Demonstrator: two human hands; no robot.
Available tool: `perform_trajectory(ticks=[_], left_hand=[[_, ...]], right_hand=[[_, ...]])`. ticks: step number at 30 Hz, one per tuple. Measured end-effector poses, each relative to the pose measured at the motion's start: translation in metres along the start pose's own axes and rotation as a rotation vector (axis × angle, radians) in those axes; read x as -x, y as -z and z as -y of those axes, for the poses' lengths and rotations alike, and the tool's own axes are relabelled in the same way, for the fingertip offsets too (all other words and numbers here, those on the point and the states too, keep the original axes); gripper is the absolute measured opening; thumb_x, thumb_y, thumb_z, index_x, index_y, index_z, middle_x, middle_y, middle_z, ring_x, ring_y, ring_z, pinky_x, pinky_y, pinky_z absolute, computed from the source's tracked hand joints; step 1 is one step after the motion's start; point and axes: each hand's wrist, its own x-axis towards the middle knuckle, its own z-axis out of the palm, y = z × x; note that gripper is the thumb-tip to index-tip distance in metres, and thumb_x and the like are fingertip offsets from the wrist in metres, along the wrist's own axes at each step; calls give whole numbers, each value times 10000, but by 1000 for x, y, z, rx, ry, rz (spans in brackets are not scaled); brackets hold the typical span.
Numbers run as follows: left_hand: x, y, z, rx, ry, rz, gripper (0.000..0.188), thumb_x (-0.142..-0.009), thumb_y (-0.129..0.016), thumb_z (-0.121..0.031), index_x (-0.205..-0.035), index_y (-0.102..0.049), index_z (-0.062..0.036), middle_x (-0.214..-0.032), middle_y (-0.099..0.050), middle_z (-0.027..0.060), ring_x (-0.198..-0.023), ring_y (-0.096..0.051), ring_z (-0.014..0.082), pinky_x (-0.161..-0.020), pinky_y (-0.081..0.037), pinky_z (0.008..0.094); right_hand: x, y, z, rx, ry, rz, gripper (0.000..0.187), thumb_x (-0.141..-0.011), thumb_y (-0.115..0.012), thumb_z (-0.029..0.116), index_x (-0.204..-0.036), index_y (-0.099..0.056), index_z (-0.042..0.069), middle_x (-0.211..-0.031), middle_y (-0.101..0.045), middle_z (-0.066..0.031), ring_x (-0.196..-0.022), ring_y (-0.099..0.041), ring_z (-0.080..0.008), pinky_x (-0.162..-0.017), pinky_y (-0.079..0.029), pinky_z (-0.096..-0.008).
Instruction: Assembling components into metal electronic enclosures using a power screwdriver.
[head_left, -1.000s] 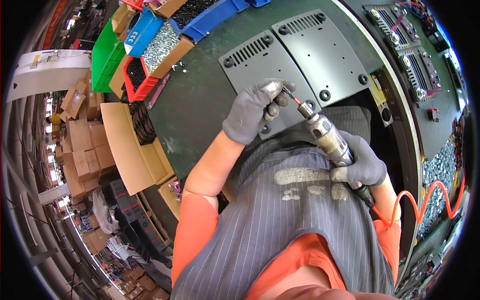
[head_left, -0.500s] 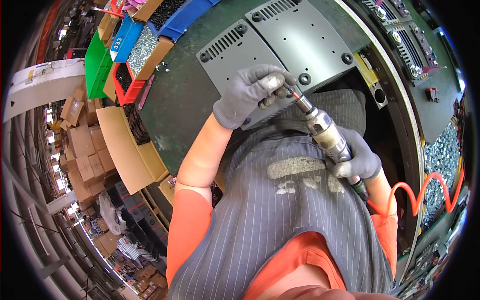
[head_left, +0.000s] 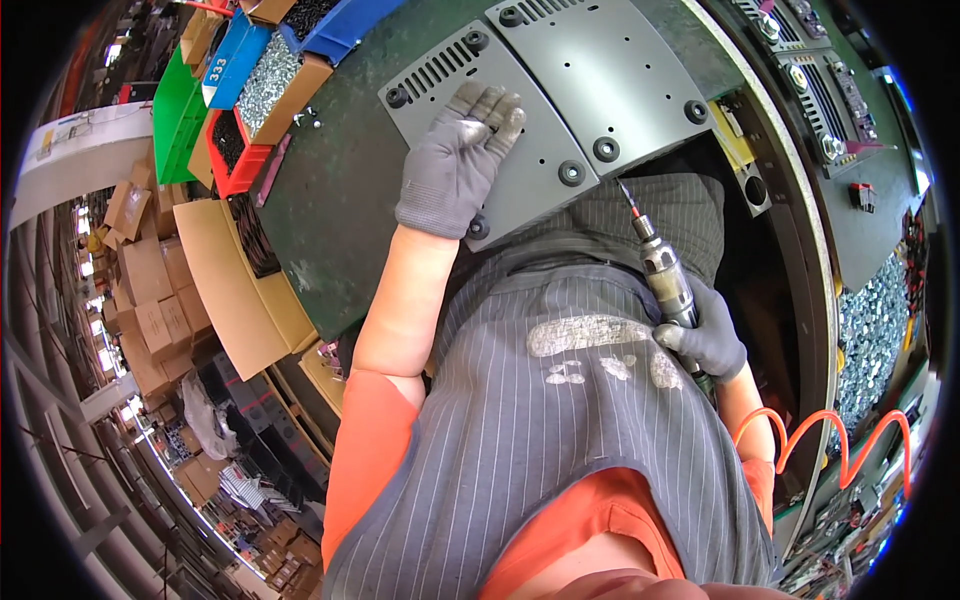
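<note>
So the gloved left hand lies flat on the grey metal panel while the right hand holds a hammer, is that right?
Not quite. In the head view the right hand holds a pneumatic screwdriver, not a hammer. The left hand does lie flat on the grey metal panel.

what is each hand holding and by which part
The right hand grips the screwdriver by its lower body, bit pointing toward the panels. The left hand holds nothing; it lies flat on the left panel.

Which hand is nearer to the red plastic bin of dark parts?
Left. The left hand lies flat on a grey metal plate, beside the red plastic bin. The right hand grips a screwdriver, farther away.
</note>
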Motion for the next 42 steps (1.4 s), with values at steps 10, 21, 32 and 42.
perform_trajectory(ticks=[10, 21, 32, 42], left_hand=[[7, 6, -8, 19, -64, 26, 384, -932, -338, 121, -1264, -519, 54, -1261, -563, 240, -1218, -562, 378, -1048, -528, 451], [14, 12, -9, -66, -2, 91, 296, -1029, -396, -53, -1277, -529, 40, -1160, -638, 200, -1002, -683, 298, -827, -624, 375], [17, 4, -1, -341, -69, 125, 292, -1022, -488, -118, -1268, -578, 9, -1013, -670, 109, -799, -651, 151, -641, -539, 250], [29, -10, -3, -522, -80, 69, 301, -1046, -478, -227, -1158, -625, 12, -821, -622, 19, -648, -558, 68, -562, -457, 201]], right_hand=[[-6, -11, -1, -56, -18, 8, 774, -649, -856, 356, -1263, -560, -12, -982, -621, -39, -872, -546, -127, -840, -452, -292], [-6, -14, 4, 28, -80, -39, 767, -646, -859, 334, -1253, -557, -26, -1005, -625, -33, -894, -556, -130, -856, -453, -299], [-12, -11, 8, 181, -9, -60, 634, -702, -809, 291, -1207, -577, -15, -929, -645, -63, -834, -576, -139, -802, -481, -312], [-6, -4, 30, 158, -78, -28, 701, -619, -842, 306, -1185, -589, -22, -904, -633, -48, -809, -563, -128, -778, -480, -302]])
